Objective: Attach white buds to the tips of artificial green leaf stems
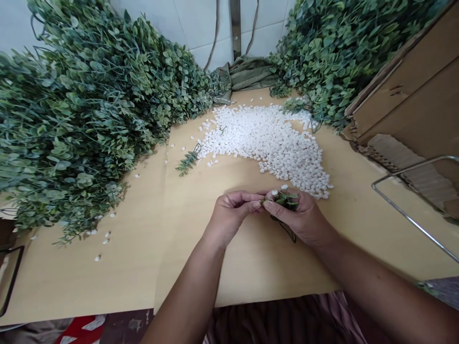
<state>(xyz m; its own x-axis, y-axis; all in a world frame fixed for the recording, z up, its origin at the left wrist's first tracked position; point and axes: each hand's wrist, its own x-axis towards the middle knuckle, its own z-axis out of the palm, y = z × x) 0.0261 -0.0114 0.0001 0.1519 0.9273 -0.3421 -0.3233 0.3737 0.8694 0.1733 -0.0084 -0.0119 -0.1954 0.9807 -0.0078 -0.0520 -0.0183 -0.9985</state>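
Close together over the table, my two hands meet at a small artificial leaf sprig (287,200). My right hand (304,217) is closed around the sprig, whose dark wire-like stem (287,230) hangs below the fingers. The thumb and forefinger of my left hand (238,206) pinch the sprig's tip. A small white piece (275,192) shows by the right fingertips; whether it is fixed to the sprig I cannot tell. Just beyond the hands spreads a pile of small white pieces (265,136).
Artificial foliage is heaped at the left (107,91) and back right (322,57). A loose sprig (187,162) lies on the table (193,239), left of the white pile. At the right are a cardboard box (412,91) and a bent metal rod (412,222). Green cloth (251,74) lies behind.
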